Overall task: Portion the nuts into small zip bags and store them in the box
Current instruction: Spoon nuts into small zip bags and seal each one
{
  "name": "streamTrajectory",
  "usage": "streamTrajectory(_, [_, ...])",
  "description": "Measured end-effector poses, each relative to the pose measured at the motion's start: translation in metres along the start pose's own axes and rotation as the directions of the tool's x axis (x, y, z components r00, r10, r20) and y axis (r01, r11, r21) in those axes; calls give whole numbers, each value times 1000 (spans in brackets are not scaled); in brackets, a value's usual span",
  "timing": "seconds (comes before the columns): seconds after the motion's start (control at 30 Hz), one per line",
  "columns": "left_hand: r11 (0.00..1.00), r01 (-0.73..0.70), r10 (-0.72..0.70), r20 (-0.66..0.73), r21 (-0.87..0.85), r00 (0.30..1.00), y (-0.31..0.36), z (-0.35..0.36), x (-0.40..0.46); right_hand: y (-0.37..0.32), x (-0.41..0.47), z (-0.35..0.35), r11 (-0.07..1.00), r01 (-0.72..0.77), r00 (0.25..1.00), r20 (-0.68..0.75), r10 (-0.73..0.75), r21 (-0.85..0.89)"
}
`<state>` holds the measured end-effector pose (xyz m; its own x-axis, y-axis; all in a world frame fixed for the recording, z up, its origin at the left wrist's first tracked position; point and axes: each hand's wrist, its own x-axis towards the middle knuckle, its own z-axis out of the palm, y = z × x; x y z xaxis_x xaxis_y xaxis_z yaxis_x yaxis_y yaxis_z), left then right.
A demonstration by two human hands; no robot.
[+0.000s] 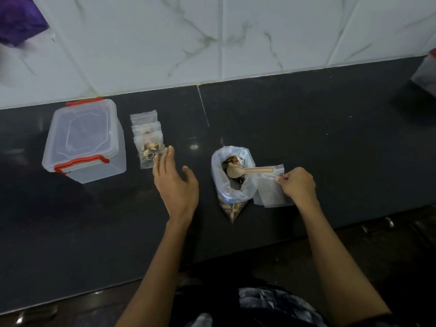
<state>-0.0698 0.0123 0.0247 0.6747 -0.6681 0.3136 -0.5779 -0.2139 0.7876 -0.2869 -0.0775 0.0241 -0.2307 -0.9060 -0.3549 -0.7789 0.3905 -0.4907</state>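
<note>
Left hand (175, 182) open, fingers straight and spread, palm down over the dark table (306, 119), holding nothing. Fingertips just touching or hovering at the near edge of the filled bags (148, 140) (hard to tell which). Filled bags stacked in an overlapping row, long axis running away from the hand toward the wall (212, 31), zip ends pointing at the wall, nuts visible through the nearest one. Left of that stack and beyond the left hand's fingertips, the box (82, 140), clear plastic, lid on, red clips at its near and far sides.

Right hand (298, 184) curled, thumb and fingers pinching the upper edge of an empty bag (269, 187). Empty bag flat on the table, just left of the right hand, long axis roughly away from the person, zip end farthest away.

Between the two hands, nearer the right one, the nut bag (232, 185), mouth rolled open and facing up, tapered bottom corner pointing toward the person, nuts inside. Touching the empty bag along its right side. Spoon (250, 171) lying across the nut bag's mouth, long axis left to right, bowl inside the bag, handle pointing toward the right hand and ending over the empty bag's top edge.

Far right, at the frame edge, a blurred container (424, 74) (details unclear). Purple cloth (18, 17) at upper left.
</note>
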Motion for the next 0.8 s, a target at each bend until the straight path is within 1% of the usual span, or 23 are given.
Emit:
streamTrajectory(0.1, [999,37,-37,3,-35,999,-2,-6,8,-2,2,-7,1000,-10,995,101,12,-21])
streamTrajectory(0.17, [997,48,-47,9,-58,999,-3,-9,13,-6,0,-16,1000,-31,986,165,30,2])
streamTrajectory(0.23, [997,37,-35,21,-68,999,-5,-12,17,-9,-3,-28,995,-88,979,187,77,51])
streamTrajectory(0.3, [996,37,-34,33,-83,999,-8,-14,22,-12,-11,-41,984,-135,979,171,114,114])
streamTrajectory(0.33, [995,35,-32,38,-92,999,-9,-15,24,-13,-17,-49,978,-135,984,138,113,159])
streamTrajectory(0.37, [994,31,-27,42,-101,999,-10,-17,27,-15,-23,-56,972,-117,992,76,104,204])
streamTrajectory(0.4, [994,26,-21,48,-107,999,-10,-19,29,-17,-31,-63,966,-82,996,-17,89,247])
streamTrajectory(0.47, [992,4,3,62,-123,998,-9,-25,33,-29,-53,-79,936,44,973,-228,40,350])
streamTrajectory(0.5, [991,-7,16,66,-134,998,-8,-28,35,-39,-64,-85,910,113,955,-297,12,400])
streamTrajectory(0.53, [988,-15,26,69,-151,997,-7,-32,37,-50,-74,-88,880,171,946,-322,-21,444])
streamTrajectory(0.57, [984,-18,32,73,-178,997,-5,-36,40,-63,-82,-88,847,213,949,-308,-61,488])
streamTrajectory(0.63, [961,12,22,118,-278,993,-1,-45,45,-90,-93,-76,782,274,958,-228,-172,560])
streamTrajectory(0.7, [909,127,-21,261,-396,965,4,-57,52,-117,-102,-51,761,292,952,-103,-287,580])
streamTrajectory(0.73, [873,213,-47,360,-439,932,7,-63,55,-128,-107,-37,767,285,944,-29,-329,574])
streamTrajectory(0.8, [775,392,-79,539,-496,839,9,-76,61,-144,-115,-8,792,263,922,97,-374,550])
